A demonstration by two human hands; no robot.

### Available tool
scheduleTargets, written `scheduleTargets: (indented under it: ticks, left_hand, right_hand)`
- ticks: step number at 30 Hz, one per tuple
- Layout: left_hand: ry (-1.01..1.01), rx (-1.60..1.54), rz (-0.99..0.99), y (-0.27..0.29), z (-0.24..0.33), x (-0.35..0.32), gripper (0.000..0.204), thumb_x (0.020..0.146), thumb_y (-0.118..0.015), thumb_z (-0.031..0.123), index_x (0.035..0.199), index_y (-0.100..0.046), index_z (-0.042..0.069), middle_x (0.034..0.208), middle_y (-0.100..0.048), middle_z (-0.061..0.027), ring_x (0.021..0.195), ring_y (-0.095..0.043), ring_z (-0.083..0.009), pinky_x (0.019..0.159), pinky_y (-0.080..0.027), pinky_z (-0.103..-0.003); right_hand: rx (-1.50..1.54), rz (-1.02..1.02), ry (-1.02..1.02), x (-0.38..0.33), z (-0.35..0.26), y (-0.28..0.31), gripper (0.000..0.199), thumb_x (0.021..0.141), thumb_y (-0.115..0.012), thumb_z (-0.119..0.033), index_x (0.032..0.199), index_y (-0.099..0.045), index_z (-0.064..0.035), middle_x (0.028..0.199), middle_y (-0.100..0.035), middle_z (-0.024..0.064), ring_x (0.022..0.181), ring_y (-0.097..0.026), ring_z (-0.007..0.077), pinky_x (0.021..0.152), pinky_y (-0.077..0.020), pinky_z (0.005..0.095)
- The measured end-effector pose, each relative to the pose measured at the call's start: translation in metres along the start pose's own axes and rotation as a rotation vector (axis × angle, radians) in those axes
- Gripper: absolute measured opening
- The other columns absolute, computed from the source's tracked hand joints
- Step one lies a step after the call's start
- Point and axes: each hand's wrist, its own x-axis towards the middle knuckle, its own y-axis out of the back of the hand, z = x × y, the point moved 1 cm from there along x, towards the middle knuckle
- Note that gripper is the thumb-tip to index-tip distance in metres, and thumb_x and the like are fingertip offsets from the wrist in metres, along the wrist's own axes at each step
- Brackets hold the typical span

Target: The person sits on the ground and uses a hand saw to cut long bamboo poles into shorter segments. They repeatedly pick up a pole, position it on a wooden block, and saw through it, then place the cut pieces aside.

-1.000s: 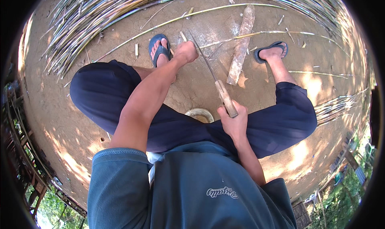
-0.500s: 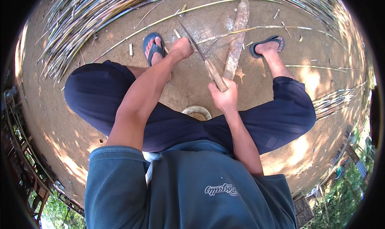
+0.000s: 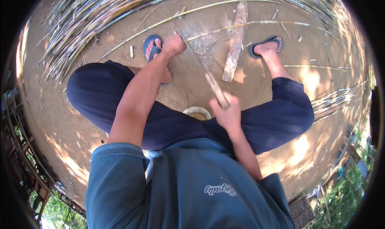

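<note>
My left hand is closed round a thin cane stalk, which runs rightward from the fist across a short log. In my right hand is a long knife, gripped by its pale wooden handle. Its narrow blade points up and left, the tip close beside my left fist. From this angle the blade shows nearly edge-on, and I cannot tell whether it touches the stalk. The log lies on the ground between my feet.
A big heap of cane stalks curves along the far side. One long stalk lies in front of it. Another bundle is beyond my right knee. A round bowl-like thing sits between my legs. Short cut pieces lie scattered.
My left hand has shifted slightly left and nearer the far side, drawing the stalk along. The right hand and knife have come a little toward me, with the blade now seen more edge-on.
</note>
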Motion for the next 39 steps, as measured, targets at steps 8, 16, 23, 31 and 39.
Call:
scheduleTargets:
  ticks: [8, 16, 23, 31, 39]
  left_hand:
    - [0.071, -0.047, 0.061, 0.021, -0.041, 0.042, 0.037, 0.080, -0.066, 0.021, 0.109, -0.070, -0.001, 0.117, -0.066, -0.0246, 0.112, -0.063, -0.0395, 0.097, -0.051, -0.042]
    - [0.084, -0.003, 0.067, 0.006, -0.031, 0.018, 0.035, 0.080, -0.065, 0.019, 0.109, -0.070, 0.000, 0.117, -0.066, -0.0236, 0.112, -0.063, -0.0382, 0.096, -0.051, -0.043]
    - [0.089, 0.012, 0.089, 0.013, -0.029, 0.019, 0.033, 0.081, -0.063, 0.018, 0.107, -0.071, -0.001, 0.114, -0.067, -0.0248, 0.112, -0.064, -0.0375, 0.095, -0.051, -0.043]
    - [0.021, -0.007, 0.143, -0.002, -0.045, 0.035, 0.031, 0.080, -0.065, 0.024, 0.095, -0.072, -0.002, 0.102, -0.069, -0.0274, 0.098, -0.068, -0.0405, 0.089, -0.053, -0.045]
    - [0.004, -0.054, -0.003, -0.040, -0.047, 0.032, 0.038, 0.079, -0.068, 0.027, 0.104, -0.070, -0.001, 0.110, -0.068, -0.0242, 0.103, -0.066, -0.0385, 0.092, -0.051, -0.045]
  right_hand:
    - [0.092, 0.041, -0.076, 0.010, -0.003, 0.012, 0.017, 0.077, -0.068, -0.012, 0.069, -0.059, 0.0015, 0.053, -0.052, 0.0076, 0.050, -0.049, 0.0092, 0.050, -0.0416, 0.0312]
    - [0.006, 0.023, -0.074, -0.014, -0.022, 0.014, 0.015, 0.077, -0.066, -0.011, 0.071, -0.061, 0.0016, 0.053, -0.054, 0.0109, 0.048, -0.052, 0.0119, 0.051, -0.0430, 0.0316]
    - [0.054, 0.026, -0.074, -0.028, -0.027, 0.018, 0.013, 0.077, -0.066, -0.008, 0.070, -0.060, 0.0017, 0.053, -0.052, 0.0075, 0.051, -0.049, 0.0086, 0.051, -0.0420, 0.0304]
    - [0.088, 0.022, -0.101, -0.033, -0.021, 0.018, 0.014, 0.078, -0.066, -0.009, 0.072, -0.060, 0.0023, 0.053, -0.051, 0.0067, 0.052, -0.048, 0.0084, 0.051, -0.0410, 0.0305]
    - [-0.007, -0.010, -0.135, -0.010, -0.004, -0.004, 0.020, 0.083, -0.066, -0.015, 0.075, -0.060, 0.0023, 0.054, -0.050, 0.0069, 0.051, -0.045, 0.0113, 0.051, -0.0393, 0.0324]
